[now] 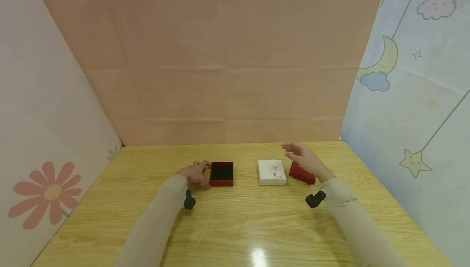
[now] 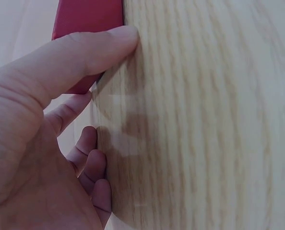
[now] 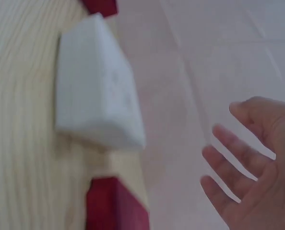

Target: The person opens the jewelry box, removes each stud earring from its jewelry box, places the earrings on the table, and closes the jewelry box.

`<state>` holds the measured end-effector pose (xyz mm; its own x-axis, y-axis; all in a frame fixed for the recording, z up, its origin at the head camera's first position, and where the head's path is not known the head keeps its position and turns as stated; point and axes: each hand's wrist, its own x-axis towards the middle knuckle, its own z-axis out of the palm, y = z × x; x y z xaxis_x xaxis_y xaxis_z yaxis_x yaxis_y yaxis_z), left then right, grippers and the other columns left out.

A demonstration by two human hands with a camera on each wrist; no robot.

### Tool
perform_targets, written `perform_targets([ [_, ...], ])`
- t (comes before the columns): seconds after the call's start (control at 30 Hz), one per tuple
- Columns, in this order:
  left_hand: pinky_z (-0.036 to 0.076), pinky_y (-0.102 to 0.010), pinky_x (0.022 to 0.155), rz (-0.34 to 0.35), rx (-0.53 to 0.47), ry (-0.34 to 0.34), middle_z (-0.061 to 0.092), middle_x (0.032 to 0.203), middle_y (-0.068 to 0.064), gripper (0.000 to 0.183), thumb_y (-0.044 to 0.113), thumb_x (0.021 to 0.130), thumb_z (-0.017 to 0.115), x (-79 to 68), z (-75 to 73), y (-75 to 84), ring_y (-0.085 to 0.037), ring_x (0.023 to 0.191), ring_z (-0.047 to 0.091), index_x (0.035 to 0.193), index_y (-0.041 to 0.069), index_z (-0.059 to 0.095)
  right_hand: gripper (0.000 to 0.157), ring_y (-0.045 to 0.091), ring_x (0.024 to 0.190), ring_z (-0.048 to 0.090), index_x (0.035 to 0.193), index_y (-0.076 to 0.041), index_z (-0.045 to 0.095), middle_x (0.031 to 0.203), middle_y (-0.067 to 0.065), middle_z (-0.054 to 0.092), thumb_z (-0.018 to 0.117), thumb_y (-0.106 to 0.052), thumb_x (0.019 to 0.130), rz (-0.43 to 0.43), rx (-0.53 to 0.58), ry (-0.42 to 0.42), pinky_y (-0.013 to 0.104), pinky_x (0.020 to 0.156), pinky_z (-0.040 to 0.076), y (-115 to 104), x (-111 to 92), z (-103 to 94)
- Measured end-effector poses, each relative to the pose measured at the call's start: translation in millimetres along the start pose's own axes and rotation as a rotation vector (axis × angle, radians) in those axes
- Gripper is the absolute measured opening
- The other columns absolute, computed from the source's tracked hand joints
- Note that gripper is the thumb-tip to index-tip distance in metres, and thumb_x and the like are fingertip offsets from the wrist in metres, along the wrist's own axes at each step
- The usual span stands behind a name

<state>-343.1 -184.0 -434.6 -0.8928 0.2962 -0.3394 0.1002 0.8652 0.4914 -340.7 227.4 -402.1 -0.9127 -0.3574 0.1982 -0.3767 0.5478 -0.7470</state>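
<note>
A red box with a black lining [image 1: 222, 172] stands uncovered on the table, left of the middle. My left hand [image 1: 196, 173] is at its left side, thumb and index finger spread along that side. In the left wrist view the thumb [image 2: 101, 48] overlaps the red box wall [image 2: 89, 17]; whether it touches is unclear. The other fingers bend loosely at the table. My right hand [image 1: 306, 160] is raised above a dark red box or lid [image 1: 302, 174], partly hiding it, with fingers apart and holding nothing. Left of that lies a white box with a flower print [image 1: 271, 172].
A thin pale stick or line [image 1: 208, 221] lies on the wooden table [image 1: 257, 218] in front of the red box, near a few tiny specks [image 1: 233, 196]. A peach-coloured backdrop [image 1: 227, 75] rises behind the table, with patterned sheets at both sides.
</note>
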Motion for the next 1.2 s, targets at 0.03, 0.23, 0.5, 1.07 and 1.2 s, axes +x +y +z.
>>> perform_targets([
  [0.03, 0.042, -0.056, 0.093, 0.000, -0.003, 0.000, 0.044, 0.132, -0.012, 0.084, 0.034, 0.071, 0.084, -0.4, 0.0, 0.3, -0.034, 0.120, 0.047, 0.141, 0.024, 0.039, 0.042, 0.042, 0.127, 0.047, 0.138, -0.006, 0.048, 0.139, 0.021, 0.050, 0.055, -0.020, 0.100, 0.019, -0.032, 0.019, 0.058, 0.099, 0.040, 6, -2, -1.7],
  [0.23, 0.042, -0.055, 0.092, 0.003, -0.008, 0.003, 0.044, 0.131, -0.012, 0.083, 0.033, 0.071, 0.084, -1.8, 0.0, 0.6, -0.033, 0.119, 0.047, 0.141, 0.023, 0.039, 0.055, 0.051, 0.133, 0.031, 0.145, 0.001, 0.038, 0.146, 0.030, 0.036, 0.059, -0.016, 0.097, 0.097, -0.277, 0.046, 0.065, 0.105, 0.028, 38, -12, -6.2],
  [0.5, 0.042, -0.054, 0.092, 0.006, -0.027, -0.006, 0.044, 0.132, -0.012, 0.082, 0.032, 0.071, 0.084, -0.8, -0.4, -0.2, -0.033, 0.120, 0.048, 0.139, 0.024, 0.040, 0.085, 0.059, 0.128, 0.030, 0.149, 0.003, 0.028, 0.143, 0.039, 0.032, 0.065, -0.046, 0.089, 0.179, -0.417, -0.085, 0.069, 0.099, 0.031, 60, -20, -4.4],
  [1.07, 0.042, -0.055, 0.091, -0.003, -0.011, -0.009, 0.045, 0.129, -0.011, 0.085, 0.033, 0.067, 0.086, 5.2, 0.9, -3.3, -0.034, 0.117, 0.048, 0.139, 0.024, 0.040, 0.101, 0.055, 0.126, 0.029, 0.149, 0.002, 0.026, 0.145, 0.037, 0.028, 0.076, -0.049, 0.078, 0.235, -0.396, -0.162, 0.064, 0.091, 0.040, 63, -23, -4.1],
  [1.2, 0.041, -0.055, 0.091, 0.001, -0.018, -0.011, 0.044, 0.130, -0.012, 0.085, 0.033, 0.068, 0.085, 3.6, -0.3, -1.9, -0.035, 0.118, 0.046, 0.139, 0.023, 0.040, 0.100, 0.056, 0.125, 0.028, 0.149, 0.002, 0.027, 0.144, 0.038, 0.027, 0.077, -0.046, 0.078, 0.214, -0.409, -0.164, 0.064, 0.090, 0.039, 64, -22, -5.0],
])
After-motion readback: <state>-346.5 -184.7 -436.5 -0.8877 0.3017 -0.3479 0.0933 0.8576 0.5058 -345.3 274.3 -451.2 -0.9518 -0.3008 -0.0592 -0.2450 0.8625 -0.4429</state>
